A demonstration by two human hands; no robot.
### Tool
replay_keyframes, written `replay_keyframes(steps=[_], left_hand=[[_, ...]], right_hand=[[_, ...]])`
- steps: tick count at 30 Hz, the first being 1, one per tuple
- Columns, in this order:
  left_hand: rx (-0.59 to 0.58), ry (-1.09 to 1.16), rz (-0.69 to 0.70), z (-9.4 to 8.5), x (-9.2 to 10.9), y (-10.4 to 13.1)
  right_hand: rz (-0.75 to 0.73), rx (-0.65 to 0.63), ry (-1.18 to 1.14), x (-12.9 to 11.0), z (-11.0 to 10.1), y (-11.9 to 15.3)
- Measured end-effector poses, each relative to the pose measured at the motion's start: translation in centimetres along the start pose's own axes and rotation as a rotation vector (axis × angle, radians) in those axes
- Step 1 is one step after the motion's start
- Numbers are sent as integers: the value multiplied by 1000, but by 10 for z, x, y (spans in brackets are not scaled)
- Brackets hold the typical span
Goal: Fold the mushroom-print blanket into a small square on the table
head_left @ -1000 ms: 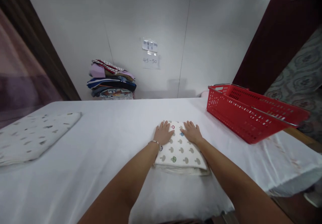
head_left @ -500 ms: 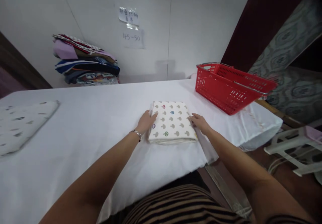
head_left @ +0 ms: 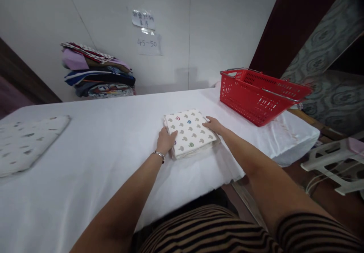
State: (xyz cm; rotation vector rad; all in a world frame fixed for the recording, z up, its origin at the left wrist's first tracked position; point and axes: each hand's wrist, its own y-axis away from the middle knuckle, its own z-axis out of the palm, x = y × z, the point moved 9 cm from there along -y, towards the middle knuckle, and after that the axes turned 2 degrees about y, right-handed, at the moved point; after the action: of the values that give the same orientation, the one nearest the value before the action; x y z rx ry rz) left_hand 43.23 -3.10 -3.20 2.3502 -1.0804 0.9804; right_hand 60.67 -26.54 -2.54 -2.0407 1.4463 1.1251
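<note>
A folded white cloth (head_left: 190, 133) printed with grey mushrooms and a few coloured ones is between my hands, over the white-covered table (head_left: 113, 139). My left hand (head_left: 165, 141) grips its left edge, thumb on top and the other fingers mostly hidden at the side. On the far right edge, my right hand (head_left: 213, 125) holds the cloth with its thumb over the top. The cloth sits turned at an angle, its layered near edge showing. Whether it is lifted off the table I cannot tell.
Another folded white printed cloth (head_left: 31, 143) lies at the table's left. A red shopping basket (head_left: 253, 96) stands at the right rear. A pile of folded fabrics (head_left: 99, 73) is against the wall by the back edge. Off the right end is a white plastic stool (head_left: 327, 162).
The folded cloth has turned counterclockwise and shifted slightly left, with both hands on it. My right hand has moved up and left; my left hand now grips nearer the cloth's left side.
</note>
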Motion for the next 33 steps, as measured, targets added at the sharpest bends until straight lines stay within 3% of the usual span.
replay_keyframes(steps=[4, 8, 12, 15, 21, 25, 29, 33], left_hand=[[29, -11, 80, -11, 7, 13], [51, -28, 467, -27, 37, 56], [-143, -165, 833, -10, 55, 102], [-202, -255, 931, 1, 50, 113], [-186, -220, 905, 0, 35, 112], [-187, -113, 871, -9, 35, 121], [-98, 25, 667, -23, 29, 105], [88, 184, 366, -45, 9, 64]], right_hand=[[-82, 88, 35, 0, -11, 20], [-343, 149, 48, -4, -23, 68], [-625, 38, 252, -12, -8, 109], [-697, 10, 434, -9, 5, 115], [-744, 16, 538, -3, 12, 117], [-789, -33, 593, -28, 27, 132], [-833, -166, 628, -59, 64, 144], [-797, -280, 654, -71, 89, 142]])
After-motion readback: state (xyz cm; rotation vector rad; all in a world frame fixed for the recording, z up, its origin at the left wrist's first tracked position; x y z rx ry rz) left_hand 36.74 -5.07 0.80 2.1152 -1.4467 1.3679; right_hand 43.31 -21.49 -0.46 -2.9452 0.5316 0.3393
